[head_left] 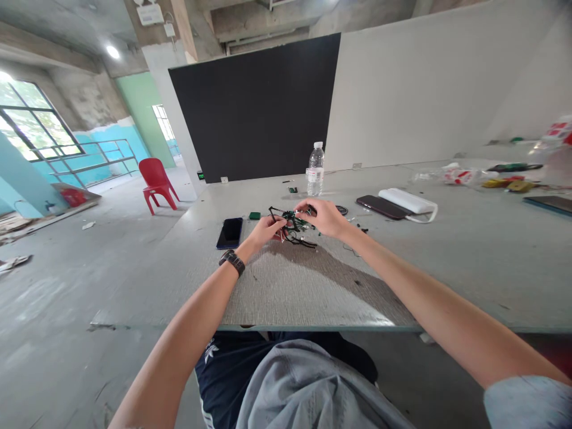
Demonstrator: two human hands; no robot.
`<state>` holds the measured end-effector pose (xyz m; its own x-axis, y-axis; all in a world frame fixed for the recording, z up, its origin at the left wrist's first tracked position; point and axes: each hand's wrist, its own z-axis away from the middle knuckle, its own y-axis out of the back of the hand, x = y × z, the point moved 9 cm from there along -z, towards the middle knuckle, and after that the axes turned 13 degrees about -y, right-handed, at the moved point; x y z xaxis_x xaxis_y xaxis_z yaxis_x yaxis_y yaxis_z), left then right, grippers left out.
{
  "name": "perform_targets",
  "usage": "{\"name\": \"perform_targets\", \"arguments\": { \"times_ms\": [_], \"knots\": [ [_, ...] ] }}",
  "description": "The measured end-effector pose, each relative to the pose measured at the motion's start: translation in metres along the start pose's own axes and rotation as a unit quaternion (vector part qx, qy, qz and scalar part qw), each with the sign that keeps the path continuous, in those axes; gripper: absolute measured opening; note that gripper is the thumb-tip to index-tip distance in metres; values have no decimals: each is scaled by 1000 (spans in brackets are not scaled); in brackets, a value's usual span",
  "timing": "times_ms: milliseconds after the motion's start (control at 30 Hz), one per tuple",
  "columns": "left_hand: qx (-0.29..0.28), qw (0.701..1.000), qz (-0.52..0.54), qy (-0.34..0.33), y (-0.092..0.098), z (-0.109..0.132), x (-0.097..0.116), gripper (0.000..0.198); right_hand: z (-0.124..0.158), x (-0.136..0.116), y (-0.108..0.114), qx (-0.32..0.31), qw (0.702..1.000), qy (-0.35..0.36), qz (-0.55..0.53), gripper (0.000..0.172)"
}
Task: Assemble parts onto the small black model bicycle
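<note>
My left hand [267, 229] is closed around a thin black frame [292, 222], which looks like part of a small model bicycle. The frame is held just above the table, its bars pointing several ways. Against its upper right side, my right hand [328, 218] is in a pinch; whatever sits between those fingertips is too small to make out. Beneath and beside the hands lie more thin black pieces [304, 242] and small green bits. Partly behind my right hand is a black ring [342, 210], like a little wheel.
Left of the hands lie a dark phone [229, 233] and a green block [254, 215]. A water bottle [316, 170] stands behind them. To the right are a dark case [383, 207] and a white power bank [406, 201] with a cable. The table's front edge [313, 328] is near my lap.
</note>
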<state>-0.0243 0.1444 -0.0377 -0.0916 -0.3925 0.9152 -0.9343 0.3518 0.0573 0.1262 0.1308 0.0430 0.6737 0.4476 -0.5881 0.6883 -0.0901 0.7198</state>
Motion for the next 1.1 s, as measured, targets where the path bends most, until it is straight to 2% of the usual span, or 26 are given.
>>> {"name": "perform_targets", "arguments": {
  "times_ms": [433, 667, 967, 1100],
  "knots": [
    [-15, 992, -109, -55, 1, -5, 6, 23, -3, 4, -5, -18, 999, 16, 21, 34],
    [-38, 984, -157, -82, -8, -3, 15, 22, -5, 10, -8, -30, 999, 18, 17, 35],
    [-44, 978, -186, -85, -12, -1, 20, 26, -4, 6, -6, -27, 998, 44, 28, 51],
    [-50, 976, -193, -83, -14, 0, 21, 24, -4, 8, -10, -41, 998, 35, 39, 48]
  ]
}}
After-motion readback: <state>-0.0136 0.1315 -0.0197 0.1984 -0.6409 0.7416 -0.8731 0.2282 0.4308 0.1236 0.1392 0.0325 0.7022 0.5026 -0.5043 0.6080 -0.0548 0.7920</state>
